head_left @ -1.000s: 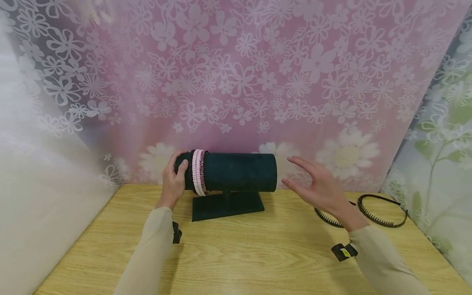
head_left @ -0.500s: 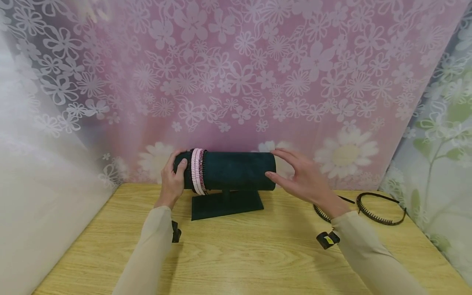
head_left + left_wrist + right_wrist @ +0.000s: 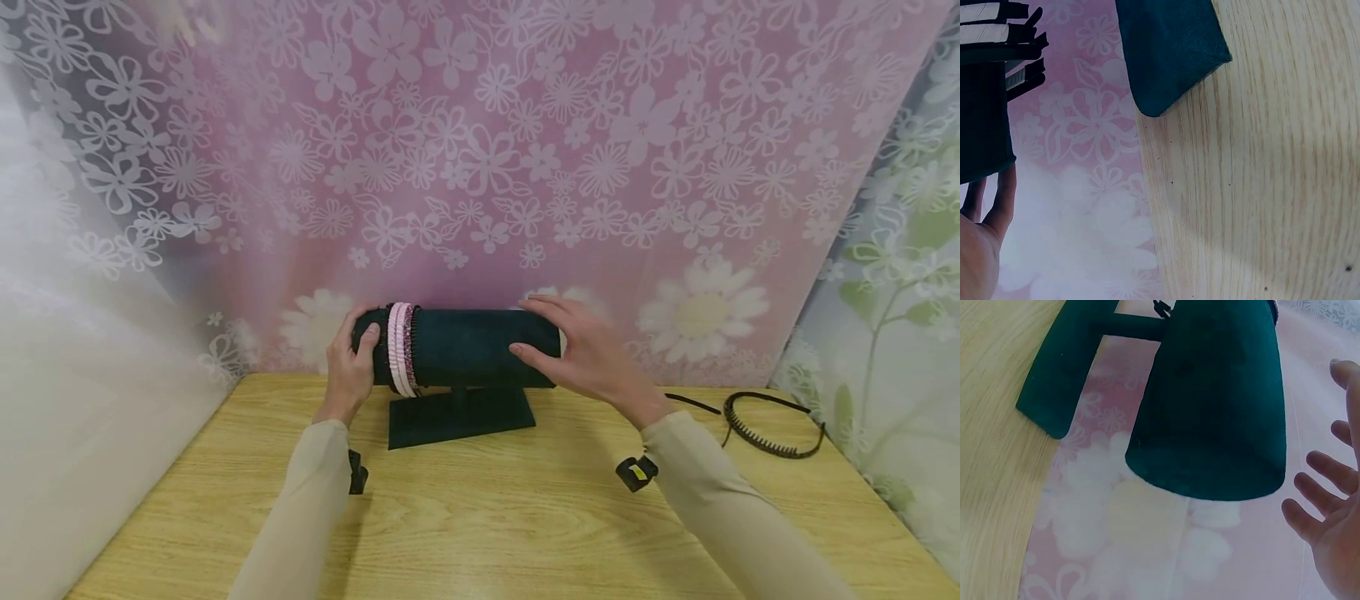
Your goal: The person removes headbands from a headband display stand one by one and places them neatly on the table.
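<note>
A dark green velvet headband stand (image 3: 480, 346) has a horizontal cylinder on a flat base (image 3: 461, 421). Round its left part sit several headbands, among them pale pink ones (image 3: 400, 354) and a glittery one (image 3: 409, 346). My left hand (image 3: 348, 371) grips the cylinder's left end, thumb at the front; in the left wrist view fingers (image 3: 1004, 203) touch its end edge. Over the right end, my right hand (image 3: 592, 358) has its thumb and fingers spread. The right wrist view shows this hand (image 3: 1338, 544) beside the cylinder (image 3: 1216, 419), with a gap between them.
On the wooden table (image 3: 487, 517) at the right lies a black toothed headband (image 3: 780, 452). Another black headband (image 3: 693, 403) is partly hidden behind my right forearm. A pink floral cloth (image 3: 487, 208) hangs close behind the stand, with pale cloths on both sides.
My right hand has moved left, from beyond the cylinder's right end to over it. The left hand keeps its grip and the stand stays about where it was.
</note>
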`<action>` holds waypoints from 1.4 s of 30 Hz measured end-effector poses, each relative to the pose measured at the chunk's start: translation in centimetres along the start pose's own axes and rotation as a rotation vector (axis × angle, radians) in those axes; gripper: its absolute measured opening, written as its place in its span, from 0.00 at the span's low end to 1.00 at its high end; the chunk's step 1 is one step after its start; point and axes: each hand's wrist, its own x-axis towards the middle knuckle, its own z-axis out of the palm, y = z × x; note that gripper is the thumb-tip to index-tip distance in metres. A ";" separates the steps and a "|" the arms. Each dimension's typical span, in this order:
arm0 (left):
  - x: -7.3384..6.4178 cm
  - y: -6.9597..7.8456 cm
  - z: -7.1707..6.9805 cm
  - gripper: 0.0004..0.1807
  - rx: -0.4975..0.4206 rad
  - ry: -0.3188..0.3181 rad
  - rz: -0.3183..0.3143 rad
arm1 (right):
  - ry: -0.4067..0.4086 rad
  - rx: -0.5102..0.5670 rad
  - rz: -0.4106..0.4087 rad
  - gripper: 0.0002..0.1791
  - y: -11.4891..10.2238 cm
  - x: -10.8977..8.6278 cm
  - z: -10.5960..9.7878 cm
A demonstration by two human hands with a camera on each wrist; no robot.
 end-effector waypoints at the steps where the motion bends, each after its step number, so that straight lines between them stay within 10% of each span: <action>1: 0.0 0.0 0.0 0.24 -0.001 -0.001 -0.001 | -0.006 0.006 0.000 0.35 -0.1 0.2 0.1; 42: -0.1 -0.1 -0.1 0.23 -0.021 0.003 -0.002 | -0.154 -0.007 -0.005 0.34 -3.0 6.3 5.0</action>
